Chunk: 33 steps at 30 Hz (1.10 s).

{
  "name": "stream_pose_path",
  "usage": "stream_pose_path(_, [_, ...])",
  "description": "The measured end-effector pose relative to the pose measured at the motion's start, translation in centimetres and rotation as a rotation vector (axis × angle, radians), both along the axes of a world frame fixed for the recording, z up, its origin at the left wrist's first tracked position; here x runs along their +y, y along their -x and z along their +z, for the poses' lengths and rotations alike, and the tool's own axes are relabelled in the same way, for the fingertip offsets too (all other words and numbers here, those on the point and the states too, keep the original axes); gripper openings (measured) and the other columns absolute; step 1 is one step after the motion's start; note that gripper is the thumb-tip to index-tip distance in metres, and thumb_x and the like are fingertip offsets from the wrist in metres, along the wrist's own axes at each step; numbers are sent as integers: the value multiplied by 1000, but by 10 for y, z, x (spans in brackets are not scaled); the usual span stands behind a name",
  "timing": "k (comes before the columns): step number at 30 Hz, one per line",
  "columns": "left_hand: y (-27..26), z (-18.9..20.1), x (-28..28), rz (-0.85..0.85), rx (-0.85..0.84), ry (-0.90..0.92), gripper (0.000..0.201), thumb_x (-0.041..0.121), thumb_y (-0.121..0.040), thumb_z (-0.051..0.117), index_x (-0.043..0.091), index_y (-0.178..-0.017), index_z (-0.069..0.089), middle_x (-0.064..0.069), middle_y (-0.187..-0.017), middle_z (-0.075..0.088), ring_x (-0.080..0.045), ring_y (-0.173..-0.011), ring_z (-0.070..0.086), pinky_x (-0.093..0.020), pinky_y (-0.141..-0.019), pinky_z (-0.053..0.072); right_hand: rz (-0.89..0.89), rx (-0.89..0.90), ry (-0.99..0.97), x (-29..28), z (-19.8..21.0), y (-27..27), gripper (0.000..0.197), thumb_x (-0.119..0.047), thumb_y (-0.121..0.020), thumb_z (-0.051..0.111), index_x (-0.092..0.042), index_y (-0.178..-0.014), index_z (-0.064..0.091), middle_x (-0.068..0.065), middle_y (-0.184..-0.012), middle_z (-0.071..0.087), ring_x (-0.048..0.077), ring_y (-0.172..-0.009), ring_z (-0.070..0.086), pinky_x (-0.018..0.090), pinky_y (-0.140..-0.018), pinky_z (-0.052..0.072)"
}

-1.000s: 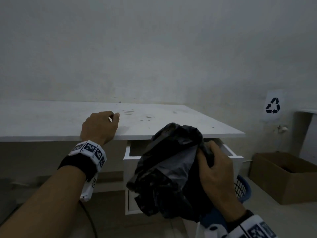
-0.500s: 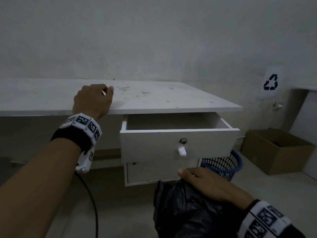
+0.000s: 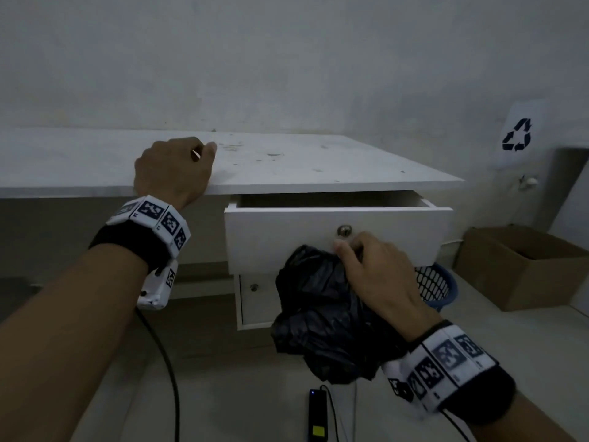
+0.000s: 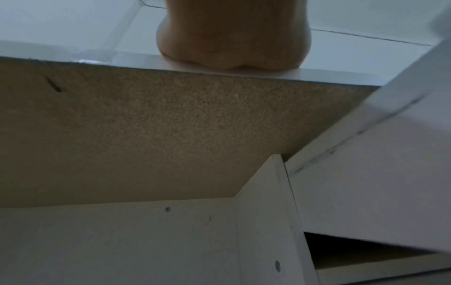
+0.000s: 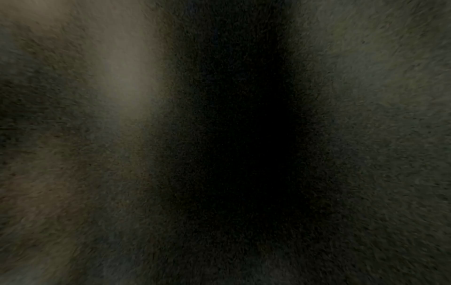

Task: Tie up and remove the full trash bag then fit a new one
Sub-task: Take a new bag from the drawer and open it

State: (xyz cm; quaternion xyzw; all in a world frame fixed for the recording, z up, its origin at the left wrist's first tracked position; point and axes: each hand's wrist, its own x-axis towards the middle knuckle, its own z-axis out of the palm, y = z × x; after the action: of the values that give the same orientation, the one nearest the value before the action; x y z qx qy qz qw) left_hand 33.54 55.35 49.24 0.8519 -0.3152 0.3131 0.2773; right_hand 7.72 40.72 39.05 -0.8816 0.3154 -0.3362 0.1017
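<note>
A crumpled black trash bag (image 3: pixel 318 317) hangs in front of the white desk's drawers, bunched under the palm of my right hand (image 3: pixel 376 272), which grips it. That hand's thumb and fingertips are up against the open drawer's front (image 3: pixel 280 237), just below its metal lock (image 3: pixel 344 230), and they cover the knob. My left hand (image 3: pixel 173 170) rests on the desk top (image 3: pixel 318 164) with curled fingers, a pale sliver showing by the thumb. The left wrist view has only the heel of the left hand (image 4: pixel 234 38) on the desk edge. The right wrist view is dark.
A blue mesh bin (image 3: pixel 436 285) stands on the floor right of the drawers, partly behind my right hand. A cardboard box (image 3: pixel 522 266) sits further right, under a recycling sign (image 3: pixel 517 135). A black device (image 3: pixel 317 416) and a cable (image 3: pixel 165 362) lie on the floor.
My right hand dropped with the bag from in front of the drawer to below it, then rose to the drawer front at the knob. The left hand stayed on the desk.
</note>
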Motion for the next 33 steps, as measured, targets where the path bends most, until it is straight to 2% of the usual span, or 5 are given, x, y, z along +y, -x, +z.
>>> stream_pose_path(9, [-2, 1, 0, -17, 61, -16, 50, 57, -94, 34, 18, -94, 66, -13, -93, 67, -33, -81, 56, -37, -74, 38, -26, -81, 272, -27, -2, -28, 31, -46, -98, 46, -20, -82, 37, -1, -73, 54, 27, -60, 54, 32, -54, 35])
stream_pose_path(17, [0, 1, -1, -13, 79, -32, 51, 59, -94, 35, 19, -104, 66, -12, -102, 67, -35, -93, 58, -41, -82, 42, -91, -39, 442, -25, -15, -37, 34, -39, -89, 60, -14, -66, 53, 2, -46, 54, 23, -33, 46, 21, -44, 22])
stream_pose_path(23, [1, 1, -1, -16, 78, -23, 51, 59, -94, 36, 20, -104, 66, -9, -104, 68, -34, -94, 59, -41, -84, 42, -118, 29, 311, -54, -3, -81, 38, -40, -100, 46, -7, -100, 64, 14, -84, 70, 33, -74, 66, 30, -58, 33])
stream_pose_path(28, [-4, 2, -1, -11, 68, -18, 49, 59, -94, 36, 22, -103, 66, -8, -102, 68, -32, -93, 58, -39, -81, 41, -177, -160, 284, -70, -11, -126, 28, -31, -80, 71, -4, -78, 69, 14, -48, 55, 29, -34, 50, 19, -46, 24])
stream_pose_path(33, [-7, 0, 0, -9, 52, 3, 47, 58, -94, 37, 21, -101, 65, -5, -99, 68, -26, -86, 56, -35, -77, 39, -107, -139, 180, -82, -14, -114, 48, -50, -92, 51, -7, -102, 69, 24, -81, 67, 39, -70, 64, 33, -57, 44])
